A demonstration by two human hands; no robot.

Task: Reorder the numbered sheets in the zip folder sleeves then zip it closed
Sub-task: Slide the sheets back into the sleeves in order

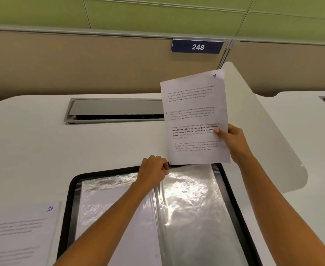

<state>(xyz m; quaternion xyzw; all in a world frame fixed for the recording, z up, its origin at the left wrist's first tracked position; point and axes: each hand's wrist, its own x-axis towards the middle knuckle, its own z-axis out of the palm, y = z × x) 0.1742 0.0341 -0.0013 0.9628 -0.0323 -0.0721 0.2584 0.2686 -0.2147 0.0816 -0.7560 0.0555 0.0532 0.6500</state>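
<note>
Paper sheet 7 (pixel 195 116), sheet 10 (pixel 19 227), blue sign 248 (pixel 197 46)

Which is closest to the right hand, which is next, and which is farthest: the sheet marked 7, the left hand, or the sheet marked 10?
1. Sheet marked 7: held by the right hand.
2. Left hand: lower left, at the sleeve top.
3. Sheet marked 10: far left on the desk.

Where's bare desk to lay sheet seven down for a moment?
Bare desk lies between the cable hatch and the zip folder, above sheet 10. Crowded at the folder's top edge: left hand pinches a sleeve, right hand holds sheet 7.
</note>
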